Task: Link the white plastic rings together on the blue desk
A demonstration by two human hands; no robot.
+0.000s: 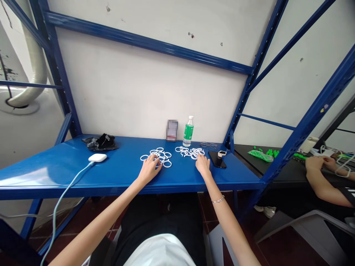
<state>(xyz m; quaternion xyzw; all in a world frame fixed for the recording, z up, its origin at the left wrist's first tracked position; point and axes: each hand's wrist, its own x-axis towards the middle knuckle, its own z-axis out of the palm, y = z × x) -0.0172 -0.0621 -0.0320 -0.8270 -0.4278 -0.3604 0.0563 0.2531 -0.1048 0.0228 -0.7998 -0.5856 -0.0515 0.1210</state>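
My left hand (150, 169) rests over a group of white plastic rings (166, 163) on the blue table, its bent fingers apart and touching the near rings. Part of that group is hidden beneath the hand. To the right lies a second, more tangled pile of white plastic rings (186, 153). At this pile's near right edge, my right hand (203, 164) has its fingers bent together on a ring; the fingertips are partly hidden. A silver bracelet (218, 200) circles my right wrist.
A black phone (217, 160) with a watch (221, 153) on it lies right of my right hand. Behind stand a bottle (188, 132), glasses (208, 145) and a blurred upright card (172, 131). Leftward are a white charger (97, 158) and black bag (102, 142). A co-worker's hands (318, 162) are far right.
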